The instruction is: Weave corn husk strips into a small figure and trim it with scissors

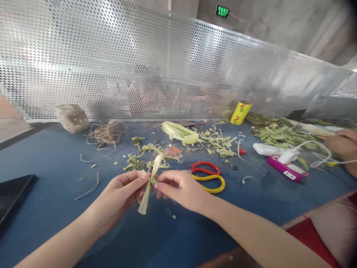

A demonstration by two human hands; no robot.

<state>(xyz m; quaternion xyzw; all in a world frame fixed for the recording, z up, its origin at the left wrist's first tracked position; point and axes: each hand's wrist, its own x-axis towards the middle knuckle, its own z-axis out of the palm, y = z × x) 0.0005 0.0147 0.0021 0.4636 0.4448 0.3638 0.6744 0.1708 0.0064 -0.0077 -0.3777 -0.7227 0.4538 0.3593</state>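
Both forearms reach in over the blue table [41,156], where the left hand [122,191] and right hand [178,188] pinch shut on a pale leaf strip [149,178] held just above the cloth, apparently mid-fold; tightening it likely needs steady opposing pulls.

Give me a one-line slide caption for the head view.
Left hand and right hand pinch a pale leaf strip above the blue table, scissors beside.

Both hands [152,188] pinched together, fingertip-to-fingertip
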